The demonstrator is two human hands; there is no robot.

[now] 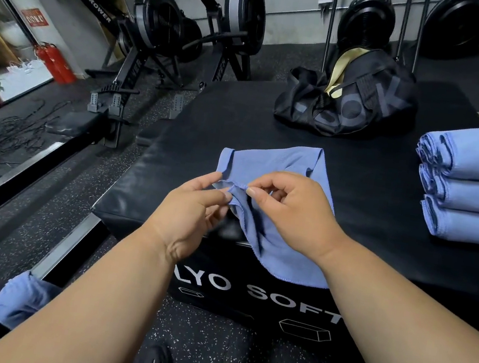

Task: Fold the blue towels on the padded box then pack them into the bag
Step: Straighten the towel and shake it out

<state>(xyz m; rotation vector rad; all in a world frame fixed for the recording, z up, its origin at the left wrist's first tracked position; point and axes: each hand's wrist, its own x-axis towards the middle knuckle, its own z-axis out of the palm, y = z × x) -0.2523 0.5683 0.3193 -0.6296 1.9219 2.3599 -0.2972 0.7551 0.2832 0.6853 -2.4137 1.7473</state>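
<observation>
Fingers [227,195] of both the left hand [186,220] and right hand [292,210] pinched one blue towel's [281,162] hem at the padded box's [368,199] near edge; folded towels [475,183] lay stacked at its right edge, the bag [351,101] by its far edge.

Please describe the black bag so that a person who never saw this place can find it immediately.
Start from the large black padded box in front of the person. At its far side, beyond the towel that both hands hold, lies a slumped black bag. Grey letters and a pale yellow lining at its opening set it apart from the stack of folded blue towels.
</observation>
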